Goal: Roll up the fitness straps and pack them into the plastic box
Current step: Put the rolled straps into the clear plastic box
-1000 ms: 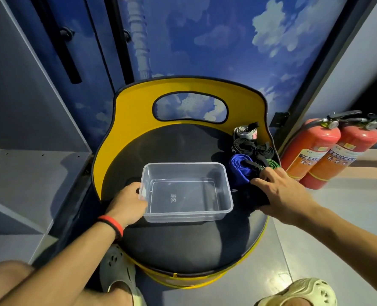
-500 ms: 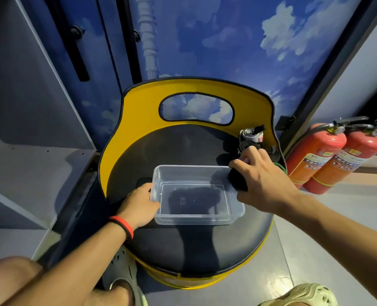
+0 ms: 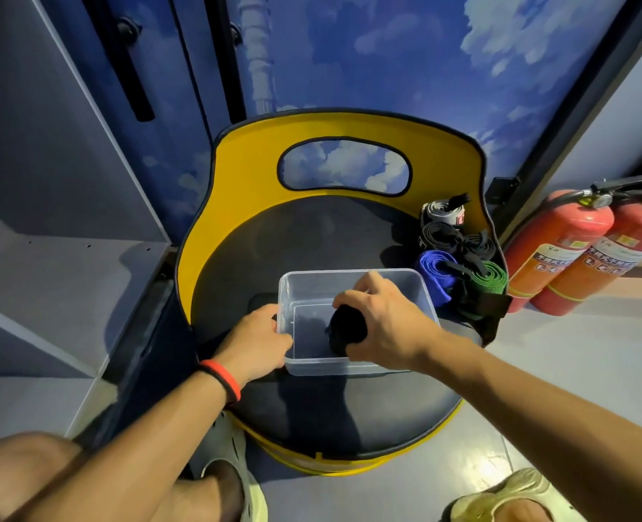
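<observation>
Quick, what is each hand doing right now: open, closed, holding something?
Left hand: closed, gripping the plastic box by its left wall.
Right hand: closed, holding a black rolled strap at the box's opening.

The plastic box (image 3: 353,275) at frame centre is clear and colourless; the rolled strap (image 3: 346,329) there is black. Right of centre lie a blue strap (image 3: 434,267), a green strap (image 3: 490,276), black straps (image 3: 440,235) and a grey-white strap (image 3: 443,212). The chair (image 3: 244,175) is yellow-backed with a black seat. The fire extinguishers (image 3: 560,235) at the right edge are red. The wall (image 3: 425,50) shows blue sky with white clouds.
</observation>
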A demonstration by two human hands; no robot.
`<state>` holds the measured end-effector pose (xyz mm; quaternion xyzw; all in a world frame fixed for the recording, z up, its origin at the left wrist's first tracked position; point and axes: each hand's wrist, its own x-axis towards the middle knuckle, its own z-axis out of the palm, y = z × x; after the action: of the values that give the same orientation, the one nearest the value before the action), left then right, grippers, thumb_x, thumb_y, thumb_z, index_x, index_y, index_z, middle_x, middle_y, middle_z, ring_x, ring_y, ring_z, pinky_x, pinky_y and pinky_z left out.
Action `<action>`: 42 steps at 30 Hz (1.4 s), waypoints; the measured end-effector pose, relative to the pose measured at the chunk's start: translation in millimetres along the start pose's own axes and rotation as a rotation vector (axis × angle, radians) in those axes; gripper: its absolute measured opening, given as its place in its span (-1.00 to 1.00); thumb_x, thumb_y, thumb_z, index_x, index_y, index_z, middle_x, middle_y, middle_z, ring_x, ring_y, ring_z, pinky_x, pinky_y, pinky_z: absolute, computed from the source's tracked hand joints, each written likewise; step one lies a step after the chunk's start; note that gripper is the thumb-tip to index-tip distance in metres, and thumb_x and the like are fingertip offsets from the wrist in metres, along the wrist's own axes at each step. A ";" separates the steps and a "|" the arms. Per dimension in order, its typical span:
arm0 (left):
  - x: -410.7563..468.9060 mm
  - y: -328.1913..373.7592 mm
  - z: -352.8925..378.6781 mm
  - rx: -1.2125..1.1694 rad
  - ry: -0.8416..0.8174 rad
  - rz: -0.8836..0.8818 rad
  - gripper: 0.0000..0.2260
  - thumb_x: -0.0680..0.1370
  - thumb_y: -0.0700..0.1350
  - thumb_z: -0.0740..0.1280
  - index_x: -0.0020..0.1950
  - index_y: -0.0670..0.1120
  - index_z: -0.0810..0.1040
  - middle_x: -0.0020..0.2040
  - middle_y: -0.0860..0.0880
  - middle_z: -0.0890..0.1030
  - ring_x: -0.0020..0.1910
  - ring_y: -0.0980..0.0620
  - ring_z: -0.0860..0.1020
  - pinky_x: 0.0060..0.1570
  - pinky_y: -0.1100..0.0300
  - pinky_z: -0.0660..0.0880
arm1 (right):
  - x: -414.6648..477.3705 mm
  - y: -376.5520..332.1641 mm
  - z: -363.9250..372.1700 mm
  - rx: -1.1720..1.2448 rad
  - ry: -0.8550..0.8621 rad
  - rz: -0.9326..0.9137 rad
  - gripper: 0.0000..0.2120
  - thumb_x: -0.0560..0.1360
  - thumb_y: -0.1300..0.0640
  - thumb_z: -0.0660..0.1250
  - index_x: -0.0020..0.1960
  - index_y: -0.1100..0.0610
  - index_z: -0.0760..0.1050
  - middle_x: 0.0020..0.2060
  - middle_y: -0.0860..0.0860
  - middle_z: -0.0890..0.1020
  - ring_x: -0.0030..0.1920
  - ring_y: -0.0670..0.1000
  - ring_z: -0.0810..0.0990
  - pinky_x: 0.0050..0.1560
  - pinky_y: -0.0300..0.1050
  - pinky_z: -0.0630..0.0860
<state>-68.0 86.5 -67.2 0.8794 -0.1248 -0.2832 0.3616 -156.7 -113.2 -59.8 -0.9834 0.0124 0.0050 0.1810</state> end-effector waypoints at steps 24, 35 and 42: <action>-6.7 19.6 17.2 -0.177 -0.296 0.052 -0.62 0.49 0.13 0.50 0.25 0.30 0.47 0.13 0.14 0.62 0.07 0.10 0.65 -0.04 0.12 0.68 | -14.5 0.0 8.7 0.384 -0.236 0.053 -0.46 0.41 -0.01 0.59 0.35 -0.04 0.53 0.19 -0.10 0.62 0.15 -0.05 0.57 0.20 -0.14 0.53; 4.5 27.8 27.9 -0.184 -0.237 0.069 -0.34 0.48 -0.15 0.51 0.43 0.35 0.35 0.14 0.06 0.59 0.01 -0.05 0.68 -0.20 0.01 0.69 | -5.4 74.0 -26.3 -0.131 0.341 0.390 -0.62 0.50 -0.07 0.41 0.21 0.14 0.56 0.11 0.10 0.59 0.10 0.16 0.53 0.05 0.04 0.54; 12.4 31.5 27.8 -0.153 -0.233 0.061 -0.35 0.49 -0.13 0.51 0.42 0.38 0.35 0.13 0.07 0.60 -0.01 -0.09 0.68 -0.21 0.01 0.69 | 5.5 100.8 -25.7 -0.501 0.235 0.540 -0.47 0.47 -0.34 0.30 0.22 0.04 0.45 0.06 0.10 0.61 0.10 0.17 0.50 0.11 0.09 0.35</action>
<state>-74.9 43.3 -66.1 0.8063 -0.1708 -0.3809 0.4190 -153.7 -216.7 -71.8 -0.9523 0.2901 -0.0575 -0.0751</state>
